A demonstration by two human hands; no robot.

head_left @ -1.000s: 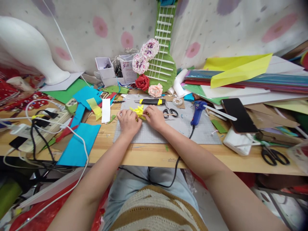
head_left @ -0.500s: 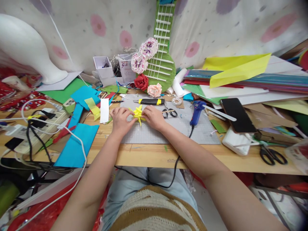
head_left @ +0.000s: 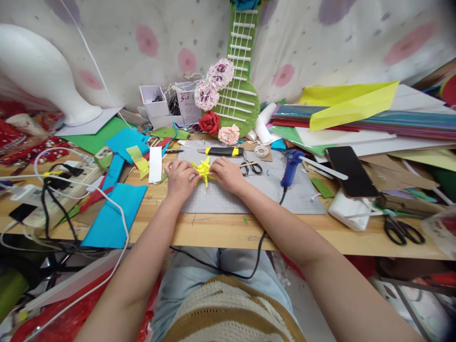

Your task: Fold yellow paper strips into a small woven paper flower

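Note:
A yellow paper flower [head_left: 204, 170] with narrow, pointed petals is held low over the grey cutting mat [head_left: 221, 202]. My left hand [head_left: 181, 176] pinches its petals from the left, fingers closed. From the other side my right hand [head_left: 226, 173] grips it with bent fingers; the fingertips partly hide the petals. Just beyond the flower lies a black and yellow utility knife [head_left: 223, 151]. Small scissors [head_left: 252, 168] and a thin wooden stick rest right of my right hand. A blue glue gun [head_left: 292, 168] lies farther right on the mat.
At the back stands a green guitar shape [head_left: 242, 99] with paper flowers. Blue paper [head_left: 116, 216] and a power strip [head_left: 60, 194] with cables are at left. A phone [head_left: 352, 171], black scissors [head_left: 403, 232] and stacked paper fill the right. The glue gun's cord crosses the front edge.
Both hands stay on the yellow flower in nearly the same place. The whole view has shifted very slightly; nothing else has visibly moved.

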